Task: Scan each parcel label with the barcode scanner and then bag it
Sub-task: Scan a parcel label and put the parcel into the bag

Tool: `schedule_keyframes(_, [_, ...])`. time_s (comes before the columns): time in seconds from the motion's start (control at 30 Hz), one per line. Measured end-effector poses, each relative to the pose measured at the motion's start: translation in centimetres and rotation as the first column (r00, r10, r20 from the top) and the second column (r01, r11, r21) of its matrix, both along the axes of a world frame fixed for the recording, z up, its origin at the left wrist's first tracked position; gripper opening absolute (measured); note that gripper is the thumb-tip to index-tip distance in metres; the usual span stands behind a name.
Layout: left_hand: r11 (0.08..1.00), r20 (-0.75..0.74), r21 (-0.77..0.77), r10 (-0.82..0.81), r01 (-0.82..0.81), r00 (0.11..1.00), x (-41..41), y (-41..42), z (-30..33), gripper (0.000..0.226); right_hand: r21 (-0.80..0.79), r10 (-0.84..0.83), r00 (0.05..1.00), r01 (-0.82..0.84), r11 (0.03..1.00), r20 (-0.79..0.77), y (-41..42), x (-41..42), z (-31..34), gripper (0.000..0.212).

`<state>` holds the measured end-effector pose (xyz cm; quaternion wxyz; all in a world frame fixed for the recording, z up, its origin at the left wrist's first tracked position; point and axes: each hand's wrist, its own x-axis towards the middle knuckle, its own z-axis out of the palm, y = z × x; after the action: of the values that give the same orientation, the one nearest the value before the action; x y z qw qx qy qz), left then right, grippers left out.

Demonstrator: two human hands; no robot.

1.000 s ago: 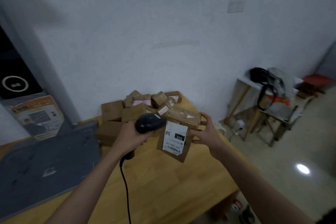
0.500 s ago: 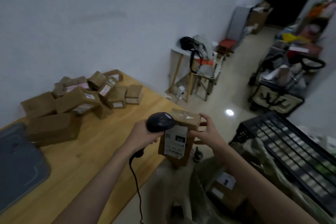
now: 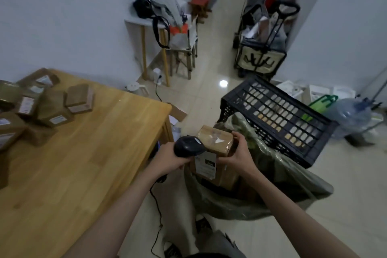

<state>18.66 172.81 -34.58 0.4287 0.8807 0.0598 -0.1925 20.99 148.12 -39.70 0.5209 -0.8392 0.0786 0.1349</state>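
the light wooden bench [image 3: 83, 153] carries a heap of brown cardboard parcels with white labels [image 3: 41, 102] at its far left corner, so much of the job looks undone. to its right, on the tiled floor, a large grey-green plastic bag [image 3: 278, 176] gapes open in front of a black slatted plastic crate [image 3: 278, 115], with at least one brown box apparently already lying inside it. above the bag's mouth, clear of the bench, is the taped brown cardboard parcel [image 3: 217, 144], its white barcode label [image 3: 206, 164] facing the person. the right hand [image 3: 237, 156] grips the parcel's right edge, fingers over the top. the left hand [image 3: 170, 158] is wrapped round the black corded barcode scanner [image 3: 188, 145], whose head sits just beside the label. judging by this, the parcel is at the scanning step or just done, with bagging next.
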Motion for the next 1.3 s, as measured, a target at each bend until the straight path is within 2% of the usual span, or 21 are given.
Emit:
schedule_keyframes(0.1, [1.0, -0.068, 0.014, -0.018, 0.019, 0.998, 1.1, -2.4, -2.6, 0.01, -0.146, 0.045, 0.999, -0.043, 0.988, 0.015, -2.4, -0.3, -2.3, 0.109])
schedule_keyframes(0.27, [1.0, -0.196, 0.019, -0.004, 0.007, 0.981, 2.3, -5.4, -7.5, 0.01, -0.316, 0.197, 0.98, -0.199, 0.928, -0.037, -5.8, -0.2, -7.6, 0.088])
schedule_keyframes(0.43, [0.999, -0.267, 0.025, -0.033, 0.041, 0.963, 3.4, -7.9, -12.9, 0.008, -0.579, 0.272, 0.947, -0.322, 0.75, -0.174, -7.9, 0.3, -13.3, 0.083])
schedule_keyframes(0.53, [0.996, -0.295, 0.054, -0.047, 0.065, 0.955, 3.9, -9.4, -16.0, 0.01, -0.656, 0.271, 0.927, -0.376, 0.655, -0.261, -9.2, 0.3, -16.8, 0.076])
schedule_keyframes(0.63, [0.993, -0.312, 0.059, -0.078, 0.101, 0.947, 4.2, -11.0, -18.7, 0.015, -0.666, 0.238, 0.9, -0.43, 0.61, -0.364, -10.6, 0.1, -20.0, 0.076])
schedule_keyframes(0.7, [0.992, -0.336, 0.046, -0.095, 0.116, 0.937, 4.1, -11.8, -20.2, 0.016, -0.592, 0.196, 0.851, -0.487, 0.642, -0.488, -11.4, -0.3, -21.7, 0.074])
schedule_keyframes(0.83, [0.988, -0.388, 0.029, -0.126, 0.149, 0.913, 3.6, -12.7, -22.9, 0.024, -0.375, 0.279, 0.713, -0.611, 0.697, -0.643, -14.1, -1.9, -29.3, 0.054])
schedule_keyframes(0.9, [0.983, -0.416, 0.045, -0.144, 0.178, 0.898, 3.4, -12.8, -24.0, 0.029, -0.354, 0.277, 0.696, -0.617, 0.702, -0.662, -15.2, -2.3, -32.0, 0.042])
schedule_keyframes(0.97, [0.979, -0.431, 0.049, -0.16, 0.2, 0.888, 3.3, -12.9, -24.6, 0.029, -0.396, 0.187, 0.714, -0.564, 0.724, -0.674, -14.2, -1.6, -30.0, 0.051])
schedule_keyframes(1.07, [0.977, -0.444, 0.062, -0.157, 0.206, 0.882, 3.5, -13.0, -24.9, 0.03, -0.409, 0.128, 0.745, -0.492, 0.768, -0.654, -13.4, -1.1, -28.8, 0.041])
schedule_keyframes(1.2, [0.977, -0.424, 0.074, -0.15, 0.199, 0.893, 4.5, -12.5, -23.5, 0.026, -0.343, 0.161, 0.743, -0.475, 0.81, -0.649, -12.0, 0.8, -26.0, 0.042])
schedule_keyframes(1.3, [0.984, -0.386, 0.071, -0.122, 0.161, 0.914, 5.5, -11.5, -21.0, 0.021, -0.313, 0.222, 0.748, -0.501, 0.807, -0.626, -11.0, 2.9, -22.8, 0.041])
